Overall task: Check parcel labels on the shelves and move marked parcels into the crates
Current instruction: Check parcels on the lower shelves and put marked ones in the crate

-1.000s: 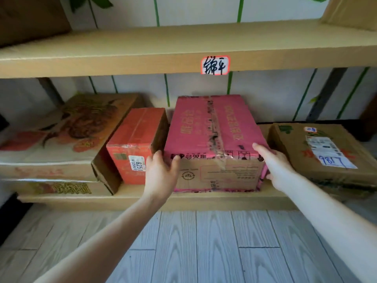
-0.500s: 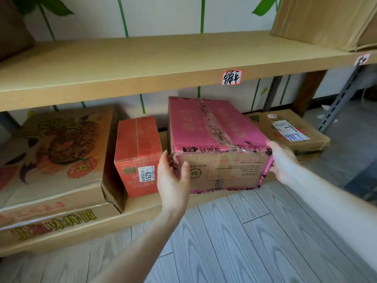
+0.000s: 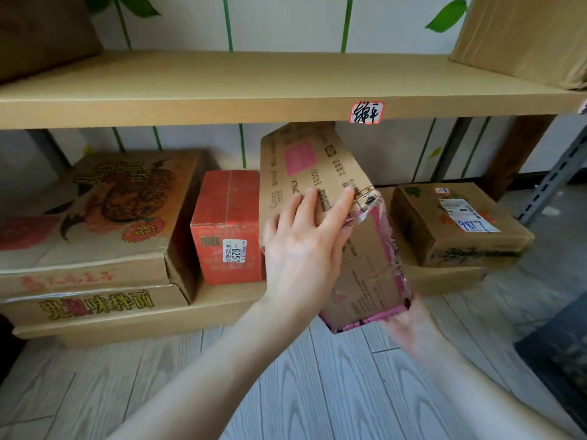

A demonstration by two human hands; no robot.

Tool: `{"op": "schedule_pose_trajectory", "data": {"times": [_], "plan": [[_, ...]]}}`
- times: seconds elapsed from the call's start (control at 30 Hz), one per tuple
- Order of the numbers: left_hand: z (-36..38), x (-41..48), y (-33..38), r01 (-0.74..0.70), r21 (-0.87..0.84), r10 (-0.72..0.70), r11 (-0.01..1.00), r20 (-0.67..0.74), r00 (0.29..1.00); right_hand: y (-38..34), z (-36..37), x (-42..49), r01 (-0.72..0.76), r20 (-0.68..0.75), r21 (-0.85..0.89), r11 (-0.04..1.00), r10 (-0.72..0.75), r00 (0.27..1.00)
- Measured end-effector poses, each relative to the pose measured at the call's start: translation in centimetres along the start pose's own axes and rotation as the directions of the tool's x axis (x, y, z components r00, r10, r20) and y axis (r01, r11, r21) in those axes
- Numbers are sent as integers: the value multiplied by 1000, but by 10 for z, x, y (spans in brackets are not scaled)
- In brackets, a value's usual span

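A pink and brown cardboard parcel (image 3: pixel 317 173) is tipped up on end in front of the lower shelf, its brown printed side facing me. My left hand (image 3: pixel 305 249) lies flat on that upper face with fingers spread. My right hand (image 3: pixel 409 328) cups the parcel's lower pink edge from underneath. An orange box (image 3: pixel 227 217) with a white label reading 6251 stands on the shelf to the left. A brown box (image 3: pixel 457 223) with a label marked 9817 lies to the right.
Two large printed cartons (image 3: pixel 95 223) are stacked at the left on the lower shelf (image 3: pixel 127 325). The upper shelf (image 3: pixel 254 100) carries a red-bordered handwritten tag (image 3: pixel 366 112) and a brown box (image 3: pixel 524 36) at right. A dark crate corner (image 3: pixel 559 354) shows at the lower right. Grey plank floor lies below.
The pink parcel has come out from the shelf and been tipped up onto its end. My left hand moved onto its upper face and my right hand slid under its lower edge.
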State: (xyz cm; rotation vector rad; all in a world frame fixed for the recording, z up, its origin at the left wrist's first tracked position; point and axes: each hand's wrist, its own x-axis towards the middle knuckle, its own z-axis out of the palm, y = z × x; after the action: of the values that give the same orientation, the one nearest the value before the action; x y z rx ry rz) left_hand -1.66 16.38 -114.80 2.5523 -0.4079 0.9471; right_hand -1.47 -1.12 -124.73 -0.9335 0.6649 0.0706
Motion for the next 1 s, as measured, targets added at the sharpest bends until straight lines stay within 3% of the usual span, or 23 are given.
{"op": "schedule_pose_trajectory", "data": {"times": [0.13, 0.27, 0.33, 0.43, 0.5, 0.57, 0.63, 0.73, 0.8, 0.9, 0.97, 1.0], "plan": [[0, 9, 10, -50, -12, 50, 999, 45, 998, -9, -3, 6, -45, -89, -133, 990, 33, 995], [-7, 3, 7, 148, -26, -146, 989, 58, 988, -29, -4, 8, 5, -209, -462, 887, -115, 971], [-11, 0, 10, 279, -210, -253, 937, 144, 957, -54, 6, -2, 143, -94, -572, 808, -237, 967], [-11, -1, 19, 318, -307, -280, 897, 161, 946, -98, 28, -17, 311, 201, -470, 826, -243, 949], [-10, 0, 24, 311, -328, -278, 892, 143, 950, -113, 44, -31, 434, 435, -465, 772, -227, 871], [-10, 1, 27, 322, -354, -288, 878, 147, 946, -117, 57, -42, 523, 562, -499, 691, -201, 802], [-9, 0, 28, 325, -366, -294, 872, 141, 946, -114, 62, -47, 580, 593, -485, 654, -242, 768], [-11, -6, 32, 256, -422, -239, 870, 94, 966, -110, 52, -46, 535, 523, -417, 735, -287, 803], [-12, -9, 35, 233, -574, -256, 785, 42, 966, -109, 41, -45, 489, 476, -375, 788, -289, 831], [-1, -11, 27, 363, -764, -511, 534, 51, 858, -103, 31, -44, 498, 456, -372, 784, -313, 833], [21, -16, 9, 564, -646, -647, 515, 139, 750, -99, 33, -45, 506, 457, -382, 774, -318, 831], [34, -20, -1, 689, -560, -694, 461, 257, 673, -98, 35, -46, 507, 455, -390, 769, -317, 832]]}}
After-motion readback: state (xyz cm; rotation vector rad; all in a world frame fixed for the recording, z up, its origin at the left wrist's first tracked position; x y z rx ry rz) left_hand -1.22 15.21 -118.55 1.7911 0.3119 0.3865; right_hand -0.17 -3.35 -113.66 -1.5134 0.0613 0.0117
